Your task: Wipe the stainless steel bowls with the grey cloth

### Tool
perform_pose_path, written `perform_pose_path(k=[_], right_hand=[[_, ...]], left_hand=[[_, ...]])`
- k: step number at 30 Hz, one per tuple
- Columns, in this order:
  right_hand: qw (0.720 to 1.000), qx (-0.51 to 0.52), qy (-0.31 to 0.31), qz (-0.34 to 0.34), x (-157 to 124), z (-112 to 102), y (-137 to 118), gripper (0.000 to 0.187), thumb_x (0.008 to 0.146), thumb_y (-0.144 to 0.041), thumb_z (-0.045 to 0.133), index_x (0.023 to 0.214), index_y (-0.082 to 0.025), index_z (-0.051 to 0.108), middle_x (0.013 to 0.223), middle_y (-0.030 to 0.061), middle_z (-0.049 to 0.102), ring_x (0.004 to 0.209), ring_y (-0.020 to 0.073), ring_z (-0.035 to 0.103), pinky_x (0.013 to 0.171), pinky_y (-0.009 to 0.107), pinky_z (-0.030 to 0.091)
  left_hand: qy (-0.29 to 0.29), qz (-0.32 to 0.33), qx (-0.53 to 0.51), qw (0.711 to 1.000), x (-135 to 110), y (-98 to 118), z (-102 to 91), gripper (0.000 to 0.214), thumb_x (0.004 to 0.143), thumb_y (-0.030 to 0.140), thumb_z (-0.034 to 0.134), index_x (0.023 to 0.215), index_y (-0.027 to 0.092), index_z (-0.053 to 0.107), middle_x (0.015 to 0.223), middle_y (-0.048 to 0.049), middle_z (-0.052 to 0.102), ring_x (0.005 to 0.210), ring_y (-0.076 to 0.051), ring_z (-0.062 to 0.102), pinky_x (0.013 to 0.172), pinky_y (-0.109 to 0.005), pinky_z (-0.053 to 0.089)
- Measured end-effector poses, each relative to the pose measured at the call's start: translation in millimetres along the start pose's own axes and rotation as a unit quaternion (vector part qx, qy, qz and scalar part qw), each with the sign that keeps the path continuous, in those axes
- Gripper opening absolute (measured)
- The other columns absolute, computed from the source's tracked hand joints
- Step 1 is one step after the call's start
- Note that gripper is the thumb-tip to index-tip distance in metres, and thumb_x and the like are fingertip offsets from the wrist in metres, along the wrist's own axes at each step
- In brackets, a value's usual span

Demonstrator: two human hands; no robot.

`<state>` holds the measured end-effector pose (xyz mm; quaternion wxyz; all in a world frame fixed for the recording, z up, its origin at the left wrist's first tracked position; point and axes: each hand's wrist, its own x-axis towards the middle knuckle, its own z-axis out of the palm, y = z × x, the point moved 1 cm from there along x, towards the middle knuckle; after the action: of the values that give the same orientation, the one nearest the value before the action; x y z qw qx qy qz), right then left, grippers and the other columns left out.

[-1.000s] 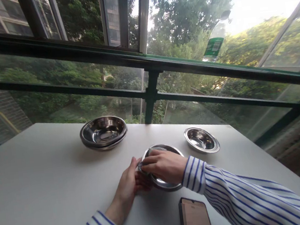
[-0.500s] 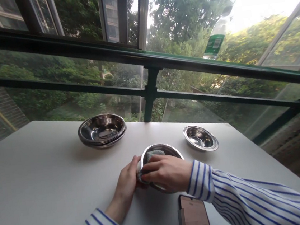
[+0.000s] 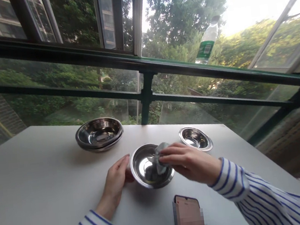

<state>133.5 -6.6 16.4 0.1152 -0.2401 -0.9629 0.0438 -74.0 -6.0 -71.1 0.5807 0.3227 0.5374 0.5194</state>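
A shiny metal bowl [image 3: 141, 182] is in front of me, its inside facing up toward me. My left hand [image 3: 115, 183] is at its left side, thumb along the rim and the other fingers curled against the outer wall, partly hidden. Pinched in my right hand [image 3: 186, 160] is a crumpled pale grey-green cloth [image 3: 160, 159], pressed to the right inner wall of the bowl and lapping over its rim. Just behind my right hand stands a smaller metal bowl [image 3: 196, 139] with a wide rim.
Nested metal bowls [image 3: 99, 134] stand at the table's back left. A phone [image 3: 190, 212] lies near the front on the white table [image 3: 53, 195]. Beyond the back edge runs a dark green railing [image 3: 216, 72], with a plastic bottle [image 3: 207, 44] upright on it.
My right hand has moved the cloth from the bowl's left rim across to its right side. The bowl's interior now shows more, and my left hand has shifted slightly left.
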Motion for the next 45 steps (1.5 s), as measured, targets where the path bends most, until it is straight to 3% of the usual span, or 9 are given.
perform_pose_path(k=[6,11,15,20,25,31,35,40,45], right_hand=[[0.926,0.178,0.278,0.185,-17.7,-2.2,30.1,0.028,0.084,-0.026,0.056,0.11,-0.021,0.064,0.109,0.0079,0.066,0.1,0.0228,0.061,0.087,0.04,0.05],[0.842,0.318,0.355,0.251,-19.4,-8.5,32.1,0.031,0.076,-0.035,0.066,0.104,-0.02,0.068,0.092,0.0062,0.069,0.082,0.0216,0.064,0.073,0.037,0.055],[0.823,0.373,0.358,0.235,-14.8,-17.8,26.0,0.034,0.074,-0.039,0.067,0.103,-0.02,0.068,0.091,0.006,0.07,0.082,0.0215,0.064,0.072,0.037,0.055],[0.828,0.403,0.331,0.204,-12.2,-18.1,21.6,0.031,0.077,-0.037,0.065,0.103,-0.02,0.068,0.096,0.0061,0.069,0.088,0.0214,0.064,0.079,0.038,0.052],[0.769,0.478,0.385,0.18,-17.0,-11.3,31.2,0.03,0.08,-0.035,0.063,0.108,-0.022,0.064,0.104,0.0072,0.068,0.099,0.0227,0.062,0.09,0.041,0.046],[0.664,0.593,0.431,0.149,-15.2,-2.9,43.1,0.036,0.077,-0.04,0.066,0.108,-0.022,0.061,0.098,0.0086,0.069,0.097,0.0257,0.063,0.089,0.046,0.047],[0.678,0.569,0.433,0.171,-10.2,0.1,48.2,0.036,0.08,-0.038,0.063,0.112,-0.022,0.059,0.103,0.0079,0.068,0.099,0.024,0.062,0.091,0.043,0.046],[0.728,0.504,0.396,0.244,-8.8,0.9,53.9,0.045,0.082,-0.045,0.058,0.122,-0.024,0.053,0.116,0.0077,0.061,0.106,0.0231,0.057,0.091,0.04,0.047],[0.695,0.547,0.354,0.302,-10.8,-1.7,48.1,0.065,0.081,-0.052,0.055,0.136,-0.025,0.032,0.127,0.0111,0.051,0.105,0.0234,0.057,0.072,0.034,0.055]], left_hand=[[0.047,0.048,0.066,0.996,11.0,4.1,-13.9,0.043,0.074,0.035,0.06,0.109,0.01,0.059,0.058,-0.0001,0.061,0.052,-0.015,0.058,0.052,-0.026,0.047],[0.163,0.242,0.229,0.929,0.7,16.7,-15.2,0.044,0.067,0.042,0.066,0.101,0.014,0.065,0.089,-0.0084,0.064,0.08,-0.023,0.06,0.071,-0.031,0.048],[0.043,0.311,0.261,0.913,-21.0,38.0,16.5,0.064,0.065,0.044,0.069,0.122,0.017,0.055,0.123,-0.0132,0.055,0.105,-0.029,0.055,0.09,-0.036,0.042],[-0.225,0.222,0.206,0.926,-24.5,60.2,67.1,0.071,0.071,0.039,0.067,0.133,0.014,0.042,0.124,-0.0137,0.058,0.111,-0.025,0.054,0.096,-0.032,0.039],[-0.232,0.264,0.233,0.907,-14.0,66.1,88.6,0.047,0.073,0.037,0.065,0.116,0.018,0.059,0.104,-0.0083,0.067,0.09,-0.023,0.062,0.08,-0.031,0.047],[-0.218,0.282,0.157,0.921,-4.0,65.9,88.6,0.045,0.074,0.047,0.061,0.107,0.016,0.062,0.121,-0.0138,0.057,0.108,-0.027,0.055,0.09,-0.034,0.044],[-0.251,0.233,0.168,0.924,-3.9,64.6,91.0,0.061,0.065,0.037,0.073,0.12,0.019,0.053,0.12,-0.0125,0.059,0.102,-0.026,0.059,0.084,-0.032,0.048],[-0.165,0.225,0.19,0.941,-3.9,61.0,92.9,0.041,0.071,0.04,0.065,0.106,0.017,0.063,0.098,-0.0097,0.068,0.072,-0.021,0.064,0.064,-0.03,0.051],[-0.103,0.227,0.166,0.954,-0.5,58.9,92.8,0.032,0.074,0.037,0.061,0.093,0.014,0.069,0.084,-0.0082,0.07,0.075,-0.022,0.065,0.065,-0.028,0.05]])
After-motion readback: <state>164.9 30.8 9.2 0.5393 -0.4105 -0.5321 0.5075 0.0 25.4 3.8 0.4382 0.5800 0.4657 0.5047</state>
